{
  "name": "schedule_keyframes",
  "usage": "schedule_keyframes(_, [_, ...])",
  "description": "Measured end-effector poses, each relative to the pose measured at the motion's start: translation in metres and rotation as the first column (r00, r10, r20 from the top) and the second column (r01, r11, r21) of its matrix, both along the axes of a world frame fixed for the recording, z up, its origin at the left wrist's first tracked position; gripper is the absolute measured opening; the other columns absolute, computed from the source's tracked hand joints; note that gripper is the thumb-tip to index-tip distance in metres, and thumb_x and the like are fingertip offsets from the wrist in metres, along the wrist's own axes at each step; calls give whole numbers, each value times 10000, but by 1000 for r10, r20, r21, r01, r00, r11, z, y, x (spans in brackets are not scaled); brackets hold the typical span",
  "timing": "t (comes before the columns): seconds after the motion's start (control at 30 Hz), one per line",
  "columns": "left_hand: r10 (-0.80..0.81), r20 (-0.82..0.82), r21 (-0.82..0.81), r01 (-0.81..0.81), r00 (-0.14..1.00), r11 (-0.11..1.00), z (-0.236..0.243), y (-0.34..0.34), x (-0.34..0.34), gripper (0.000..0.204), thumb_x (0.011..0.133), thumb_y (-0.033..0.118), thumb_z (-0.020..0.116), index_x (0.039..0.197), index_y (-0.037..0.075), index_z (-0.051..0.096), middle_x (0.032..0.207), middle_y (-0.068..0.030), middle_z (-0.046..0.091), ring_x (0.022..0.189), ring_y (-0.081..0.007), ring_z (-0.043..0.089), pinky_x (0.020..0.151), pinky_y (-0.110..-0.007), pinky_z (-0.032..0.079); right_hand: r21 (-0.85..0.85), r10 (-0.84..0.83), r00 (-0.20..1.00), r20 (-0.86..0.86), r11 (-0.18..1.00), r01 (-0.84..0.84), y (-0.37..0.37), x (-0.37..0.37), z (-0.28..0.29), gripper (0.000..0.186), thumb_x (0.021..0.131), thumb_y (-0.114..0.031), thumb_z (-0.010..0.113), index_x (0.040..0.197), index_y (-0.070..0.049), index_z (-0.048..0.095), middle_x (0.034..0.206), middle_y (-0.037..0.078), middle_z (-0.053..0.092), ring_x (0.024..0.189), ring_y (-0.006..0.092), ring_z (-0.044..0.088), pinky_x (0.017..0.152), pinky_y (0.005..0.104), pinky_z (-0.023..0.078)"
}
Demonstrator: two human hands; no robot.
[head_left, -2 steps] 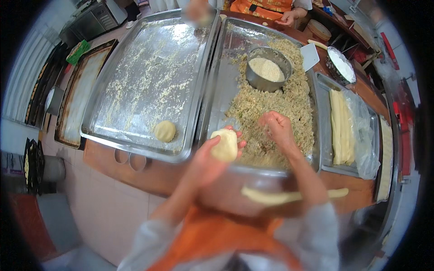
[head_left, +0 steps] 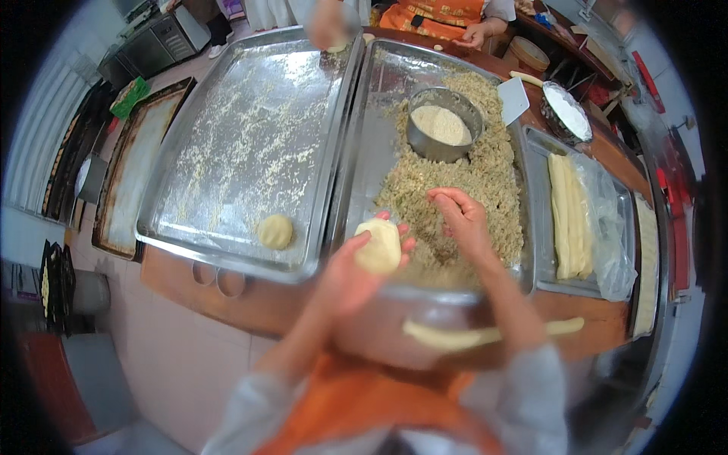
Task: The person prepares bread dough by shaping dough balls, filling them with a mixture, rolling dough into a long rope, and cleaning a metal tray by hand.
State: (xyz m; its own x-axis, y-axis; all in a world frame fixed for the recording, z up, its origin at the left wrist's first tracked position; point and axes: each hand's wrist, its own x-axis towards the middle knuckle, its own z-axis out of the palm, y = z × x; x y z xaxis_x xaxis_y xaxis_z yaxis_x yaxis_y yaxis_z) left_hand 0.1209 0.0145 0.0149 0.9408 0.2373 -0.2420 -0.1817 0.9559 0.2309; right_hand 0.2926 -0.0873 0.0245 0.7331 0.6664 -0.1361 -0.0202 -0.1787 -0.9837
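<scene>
A pale, flattened round of dough [head_left: 379,249] rests in the cupped palm of my left hand [head_left: 350,279], with the fingers curling round its far edge. My right hand [head_left: 465,221] hovers over crumbly greenish-brown filling [head_left: 425,186] heaped in a metal tray [head_left: 373,136]. Its fingers are curled and pressed together; what is in them, if anything, is hidden. A metal bowl [head_left: 431,150] holding pale grains stands in the filling. To the left, one round dough ball [head_left: 275,231] sits in the near right corner of a seed-scattered tray [head_left: 163,189].
A dough strip [head_left: 444,337] lies on the wooden table [head_left: 258,307], partly under my right forearm. At right, a tray [head_left: 537,277] holds long dough strips [head_left: 565,220] beside a plastic bag [head_left: 610,243]. Another person's hand [head_left: 326,29] reaches over the left tray's far edge; another hand [head_left: 474,34] is further right.
My right hand has shifted slightly, and its fingertips now point left, pinched together. The left hand still holds the dough. The whole view has tilted a little.
</scene>
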Motion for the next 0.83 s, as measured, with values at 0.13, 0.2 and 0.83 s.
schedule_keyframes(0.13, [-6, 30, -3, 6, 1000, 1000, 5, 1, 9, 443, 858, 257, 506, 1256, 111, 374, 1256, -198, 415, 1138, -331, 443, 908, -416, 427, 92, 11, 998, 59, 996, -17, -1, 12, -17, 336, 885, -310, 519, 657, -64, 500, 604, -18, 483, 531, 44, 412, 452, 191, 315])
schedule_keyframes(0.2, [-19, 34, -26, 20, 999, 999, 5, 2, 14, 453, 863, 293, 500, 1263, 122, 373, 1263, -205, 408, 1143, -336, 437, 914, -425, 418, 124, 10, 997, 72, 992, -19, -4, 14, -21, 349, 887, -317, 516, 645, -68, 482, 594, -20, 472, 526, 58, 418, 471, 199, 327])
schedule_keyframes(0.83, [337, 5, 446, -304, 941, 842, -18, -36, 83, 372, 947, 243, 338, 1282, 81, 329, 1257, -76, 421, 1206, -217, 364, 1026, -346, 290, 59, 26, 627, 779, 992, -114, -22, -36, 10, 375, 773, 23, 554, 1145, -17, 520, 1140, 190, 532, 1066, 344, 505, 888, 351, 439])
